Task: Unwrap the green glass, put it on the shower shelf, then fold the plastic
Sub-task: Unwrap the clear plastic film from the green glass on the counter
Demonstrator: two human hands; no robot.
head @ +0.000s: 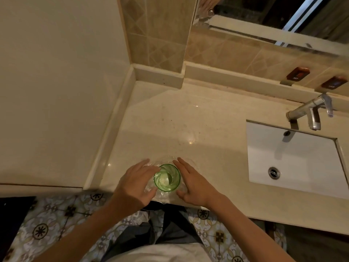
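Two hands, left hand (135,183) and right hand (192,183), fingers relaxed, flank the upright, empty green glass (167,177) standing on clear plastic (164,195).

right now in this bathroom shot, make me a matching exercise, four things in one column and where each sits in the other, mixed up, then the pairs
Things
1. green glass
2. clear plastic
3. tap
4. sink

Places
A. set into the counter on the right, with a round drain
B. upright near the counter's front edge, between the left hand and right hand
C. behind the basin, spout over it
D. spread on the counter under and around the glass

Pairs: 1-B, 2-D, 3-C, 4-A
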